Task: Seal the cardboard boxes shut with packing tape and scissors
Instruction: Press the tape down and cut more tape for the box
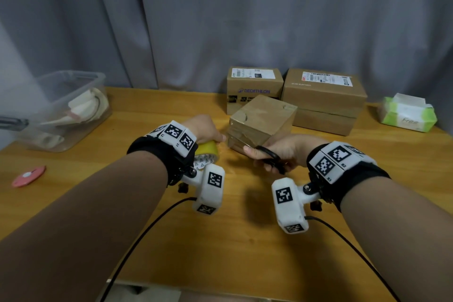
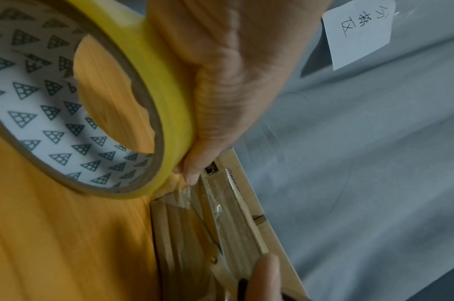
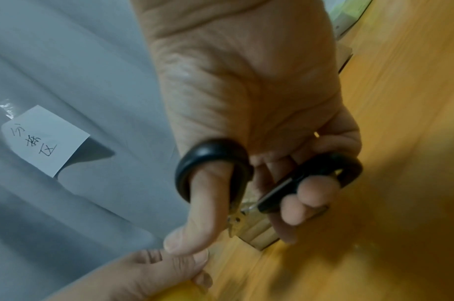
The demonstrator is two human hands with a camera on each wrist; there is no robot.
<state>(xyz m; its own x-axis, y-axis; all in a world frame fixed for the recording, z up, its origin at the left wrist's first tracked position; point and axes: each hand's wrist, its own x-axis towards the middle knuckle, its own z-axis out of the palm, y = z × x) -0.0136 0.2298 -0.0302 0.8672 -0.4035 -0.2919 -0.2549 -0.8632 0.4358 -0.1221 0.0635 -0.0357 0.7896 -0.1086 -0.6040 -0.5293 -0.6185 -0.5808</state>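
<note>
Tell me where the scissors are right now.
In the head view, the scissors are in the right hand, at the near corner of the front box, right of the tape roll.

This looks like a makeshift packing or sorting corner in a plain room, not a proper workshop. A wooden table fills the lower half of the head view, pushed against a grey curtain that covers the whole upper half. Shipped cardboard boxes with printed labels stand at centre right. A clear plastic bin of odds and ends sits at the left edge, and a tissue pack at the far right. In the left wrist view, a handwritten paper note hangs taped to the curtain at upper right, marking the area.
</note>
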